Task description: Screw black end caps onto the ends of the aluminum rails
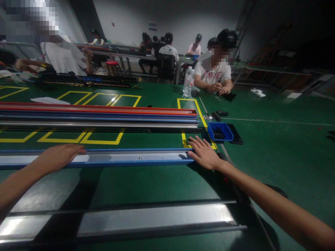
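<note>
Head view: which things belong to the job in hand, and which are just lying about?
In the job:
blue-edged rail, left hand over it, right hand at its end
probably the multicoloured rails and silver rail
perhaps the blue bin of black parts

Apparently lying about:
clear bottles
white sheet
white object

Watching from my remote station, I see a bare left hand (57, 156) and a bare right hand (206, 156). The fingers (195, 143) on the right are slender and tapering, and the thumb (193, 155) beside them is shorter. Behind the fingers, each hand narrows to a slim wrist. Farther back, the left forearm (19, 179) and right forearm (264, 193) are uncovered and smooth in outline. Fingernail detail is too blurred for me to make out.
</note>
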